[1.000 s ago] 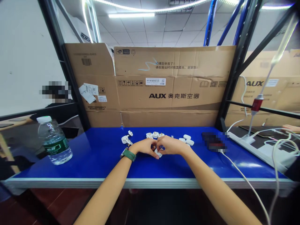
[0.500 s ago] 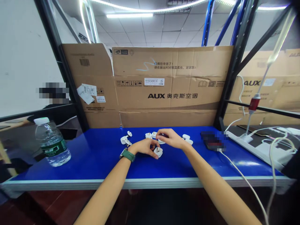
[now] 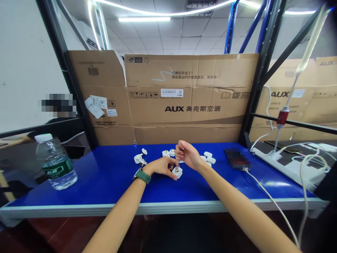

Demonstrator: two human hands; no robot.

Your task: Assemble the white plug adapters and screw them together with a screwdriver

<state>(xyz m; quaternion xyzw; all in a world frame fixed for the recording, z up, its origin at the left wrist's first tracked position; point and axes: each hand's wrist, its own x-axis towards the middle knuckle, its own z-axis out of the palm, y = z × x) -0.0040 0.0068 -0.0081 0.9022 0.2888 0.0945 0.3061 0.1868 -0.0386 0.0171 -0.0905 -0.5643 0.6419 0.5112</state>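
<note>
My left hand, with a green watch on the wrist, pinches a white plug piece against the blue table. My right hand is raised just above it, its fingers closed on a thin screwdriver that stands upright with its tip on the plug piece. More white plug parts lie just behind my hands, further ones to the right, and a small group to the left.
A water bottle stands at the table's left. A dark phone with a white cable lies at right, beside a power strip. Cardboard boxes wall the back. Another person sits behind the left frame.
My right hand left the plug piece, reached back to the parts pile, then rose with a thin screwdriver and set its tip on the piece. My left hand stayed on the piece.
</note>
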